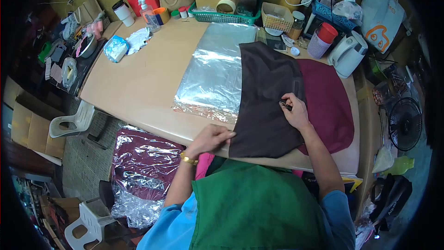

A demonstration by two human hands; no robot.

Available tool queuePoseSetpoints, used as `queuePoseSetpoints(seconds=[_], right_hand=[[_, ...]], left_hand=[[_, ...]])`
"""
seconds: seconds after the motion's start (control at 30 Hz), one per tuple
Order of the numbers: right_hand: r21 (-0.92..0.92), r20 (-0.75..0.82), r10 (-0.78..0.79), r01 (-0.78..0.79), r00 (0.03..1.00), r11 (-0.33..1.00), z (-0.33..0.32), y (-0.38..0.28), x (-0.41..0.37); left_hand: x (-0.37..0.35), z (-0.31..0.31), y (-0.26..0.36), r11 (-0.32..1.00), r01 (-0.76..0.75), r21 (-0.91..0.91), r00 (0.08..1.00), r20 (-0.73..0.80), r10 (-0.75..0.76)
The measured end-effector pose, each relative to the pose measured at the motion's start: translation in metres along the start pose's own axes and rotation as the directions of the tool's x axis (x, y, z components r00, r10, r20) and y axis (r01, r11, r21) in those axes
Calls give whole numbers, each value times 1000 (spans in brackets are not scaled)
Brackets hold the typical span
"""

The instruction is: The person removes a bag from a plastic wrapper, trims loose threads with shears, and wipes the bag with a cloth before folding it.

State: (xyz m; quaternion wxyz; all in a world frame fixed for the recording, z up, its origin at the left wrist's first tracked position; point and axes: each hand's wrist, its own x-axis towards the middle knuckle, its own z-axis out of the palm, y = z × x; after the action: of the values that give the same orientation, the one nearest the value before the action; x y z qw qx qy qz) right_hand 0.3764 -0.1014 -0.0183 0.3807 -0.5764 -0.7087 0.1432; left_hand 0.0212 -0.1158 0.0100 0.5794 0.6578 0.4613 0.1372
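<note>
A dark brown piece of cloth [268, 88] lies flat on the table in front of me, with a small rectangular patch near its right edge. My left hand [210, 139], a gold watch at its wrist, is closed with the fingertips pinching the cloth's lower left edge. Over the right part of the cloth, my right hand [297, 113] is closed around a small black tool [286, 106]; its kind is too small to make out. Maroon cloth [326, 106] lies partly under the brown piece on the right. Clear plastic bags [212, 74] lie in a stack on the left, partly covered by the brown cloth.
Along the table's [152, 78] back stand a green basket [226, 18], a spray bottle [148, 15] and a tan basket [276, 17]. A white kettle [348, 54] is at the right. Plastic-wrapped maroon goods [143, 166] sit below the front edge, near a white chair [76, 118].
</note>
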Motion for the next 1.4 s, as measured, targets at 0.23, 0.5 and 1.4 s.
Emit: queuePoseSetpoints(seconds=[0.23, 0.5, 1.4], right_hand=[[-144, 109, 101, -85, 989, 986, -8, 3, 20], [252, 344, -145, 58, 928, 966, 30, -129, -4], [265, -156, -46, 86, 987, 960, 42, -131, -18]], left_hand=[[-15, 2, -19, 931, -132, -340, 970, -239, 50], [-1, 39, 9, 968, -217, -124, 968, -152, 198], [-6, 69, 17, 436, -267, -859, 964, -240, 118]])
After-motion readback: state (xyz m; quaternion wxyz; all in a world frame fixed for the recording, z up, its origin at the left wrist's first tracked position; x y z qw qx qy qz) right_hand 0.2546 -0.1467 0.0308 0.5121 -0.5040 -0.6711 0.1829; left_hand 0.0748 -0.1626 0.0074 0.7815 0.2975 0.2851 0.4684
